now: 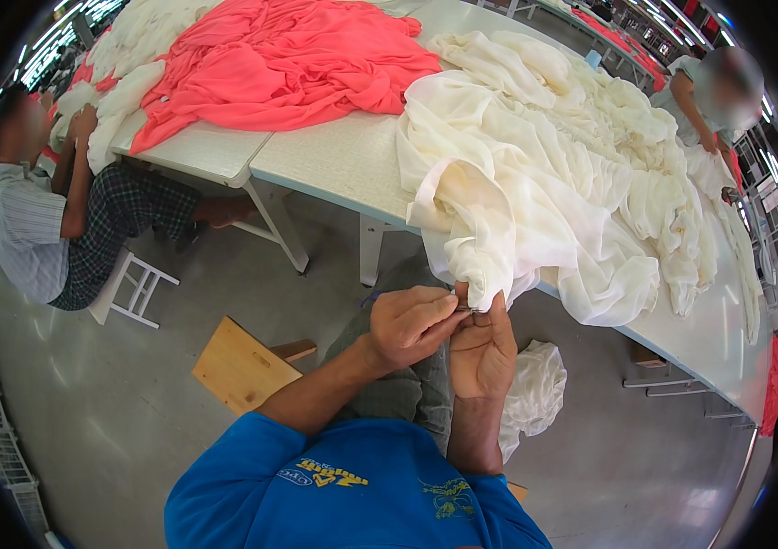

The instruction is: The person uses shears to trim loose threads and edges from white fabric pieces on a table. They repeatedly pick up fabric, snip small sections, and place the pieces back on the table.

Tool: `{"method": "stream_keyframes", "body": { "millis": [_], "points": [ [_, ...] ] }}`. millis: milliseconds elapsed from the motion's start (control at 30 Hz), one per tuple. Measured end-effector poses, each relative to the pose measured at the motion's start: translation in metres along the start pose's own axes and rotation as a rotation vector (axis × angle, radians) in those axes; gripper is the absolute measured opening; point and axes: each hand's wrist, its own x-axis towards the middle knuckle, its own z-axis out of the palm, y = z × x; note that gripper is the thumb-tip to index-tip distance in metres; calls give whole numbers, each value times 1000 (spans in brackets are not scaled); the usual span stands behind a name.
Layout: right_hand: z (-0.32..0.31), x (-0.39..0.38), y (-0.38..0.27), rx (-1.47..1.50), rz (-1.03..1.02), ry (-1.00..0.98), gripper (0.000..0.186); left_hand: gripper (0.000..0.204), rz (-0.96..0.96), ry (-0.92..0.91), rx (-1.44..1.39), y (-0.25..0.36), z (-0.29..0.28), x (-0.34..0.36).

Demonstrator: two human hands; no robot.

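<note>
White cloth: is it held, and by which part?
The right hand holds the white cloth by its bunched near end; what the left hand holds is unclear.

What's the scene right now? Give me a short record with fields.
Left hand: pinching a small metal item
Right hand: at the hanging end of the white cloth
Table: bears white cloth and coral cloth
Floor: wooden stool
People: seated person at left, standing person at right, face blurred

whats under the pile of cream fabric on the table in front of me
The cream fabric pile rests on a white tabletop, which shows to its left. Anything else beneath the folds is covered, so I can't tell.
</note>
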Motion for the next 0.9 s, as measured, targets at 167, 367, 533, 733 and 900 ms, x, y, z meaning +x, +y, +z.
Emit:
{"method": "stream_keyframes", "body": {
  "millis": [167, 367, 533, 733, 900],
  "points": [
    [-2, 0, 1, -6, -1, 6, 37, 41, 2, 0, 6, -1, 0, -1],
    [-2, 0, 2, -14, 3, 40, 38, 39, 8, -5, 24, 0, -1, 0],
    [-1, 0, 3, -51, -8, 94, 38, 40, 12, -13, 15, 0, -1, -1],
    [3, -1, 0, -62, -43, 185, 36, 42, -90, -51, -67, 3, -1, -4],
    [-7, -1, -4, -110, -104, 176, 33, 39, -375, -115, -154, 5, -6, -11]
  ]
}}
